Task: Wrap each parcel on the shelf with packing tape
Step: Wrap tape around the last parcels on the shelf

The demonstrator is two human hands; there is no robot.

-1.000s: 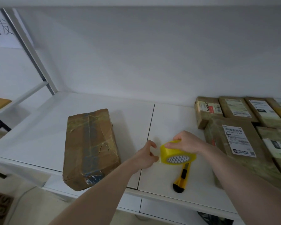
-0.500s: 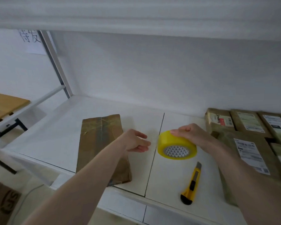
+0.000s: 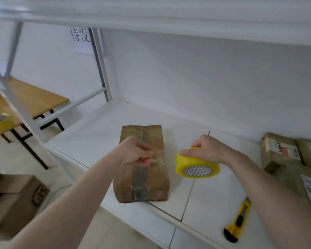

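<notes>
Indoors, white shelf (image 3: 214, 198), white wall (image 3: 205, 83), wooden table (image 3: 34, 99)

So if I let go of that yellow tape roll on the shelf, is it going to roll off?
Probably not if laid flat: the tape roll is a wide ring that could sit on its side on the shelf. Set on its rounded edge, it may well roll. It looks rigid, and the right hand lifts it easily, so likely light.

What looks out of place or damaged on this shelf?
The brown parcel is crumpled and overhangs the shelf's front edge, already crisscrossed with old tape. The yellow utility knife lies loose near that edge.
</notes>
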